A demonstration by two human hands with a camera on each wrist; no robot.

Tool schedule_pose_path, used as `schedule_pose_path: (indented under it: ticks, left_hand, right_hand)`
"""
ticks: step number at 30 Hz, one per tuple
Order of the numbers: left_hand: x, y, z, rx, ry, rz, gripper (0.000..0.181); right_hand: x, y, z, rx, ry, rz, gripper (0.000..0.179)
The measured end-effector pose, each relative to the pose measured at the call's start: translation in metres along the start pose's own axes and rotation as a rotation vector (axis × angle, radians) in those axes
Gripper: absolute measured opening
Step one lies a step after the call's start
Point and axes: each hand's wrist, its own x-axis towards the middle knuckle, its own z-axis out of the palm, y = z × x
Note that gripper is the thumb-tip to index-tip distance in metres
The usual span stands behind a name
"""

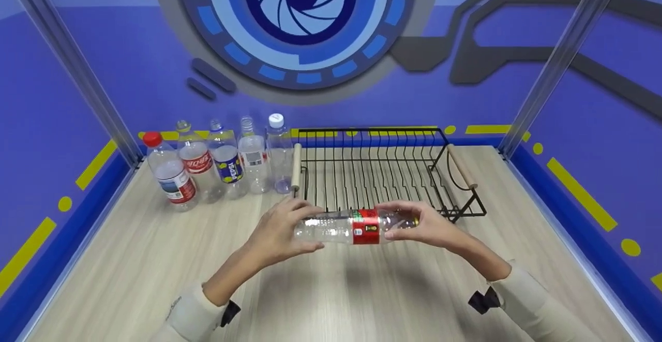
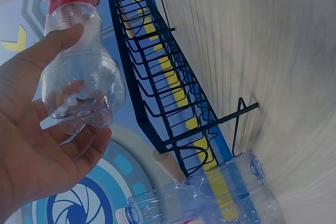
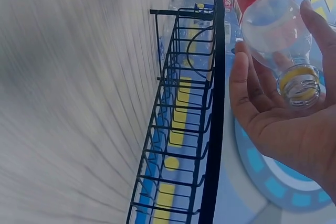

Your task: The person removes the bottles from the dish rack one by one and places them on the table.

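Observation:
Held sideways above the table, a clear plastic bottle (image 1: pixel 339 229) with a red label spans between my two hands. My left hand (image 1: pixel 282 232) grips it round the base, with thumb and fingers on opposite sides in the left wrist view. At the other end, my right hand (image 1: pixel 429 226) holds the shoulder and neck. The right wrist view shows the bottle's mouth (image 3: pixel 300 87) without a cap and a yellow ring around the neck. Behind the bottle stands a black wire rack (image 3: pixel 214 103), partly covered by my hands in the head view.
Several upright clear bottles stand left of the rack, among them a red-capped one (image 1: pixel 173 184), one with a Pepsi label (image 1: pixel 229 170) and a white-capped one (image 1: pixel 280 158). The rack has wooden handles (image 1: pixel 461 167). Blue walls (image 1: pixel 610 140) border the wooden table (image 1: pixel 320 300).

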Motion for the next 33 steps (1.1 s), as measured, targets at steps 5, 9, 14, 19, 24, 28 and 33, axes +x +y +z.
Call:
schedule_pose_path:
  ticks: [5,9,14,19,24,28,33]
  left_hand:
    - [-0.001,0.000,0.004,0.003,0.057,0.027,0.058]
    - [-0.001,-0.001,0.007,-0.018,0.142,0.049,0.055]
    - [-0.002,-0.004,0.006,-0.016,0.210,0.042,0.056]
    - [-0.004,-0.012,0.001,-0.042,0.256,-0.052,0.058]
    - [-0.007,-0.023,-0.003,-0.118,0.308,-0.163,0.059]
    - [-0.010,-0.033,-0.004,-0.223,0.338,-0.269,0.061]
    - [-0.013,-0.043,-0.004,-0.285,0.364,-0.360,0.062]
  right_hand:
    - [-0.002,0.004,-0.003,-0.005,-0.038,-0.029,0.059]
    - [-0.002,0.005,-0.007,-0.010,-0.047,-0.046,0.059]
    - [-0.002,-0.001,-0.020,0.011,-0.027,-0.035,0.054]
    - [-0.007,-0.004,-0.050,0.084,0.073,0.002,0.044]
    - [-0.016,0.008,-0.090,0.146,0.157,0.035,0.042]
    - [-0.023,0.028,-0.118,0.168,0.191,0.059,0.042]
    - [-0.032,0.052,-0.141,0.198,0.237,0.104,0.038]
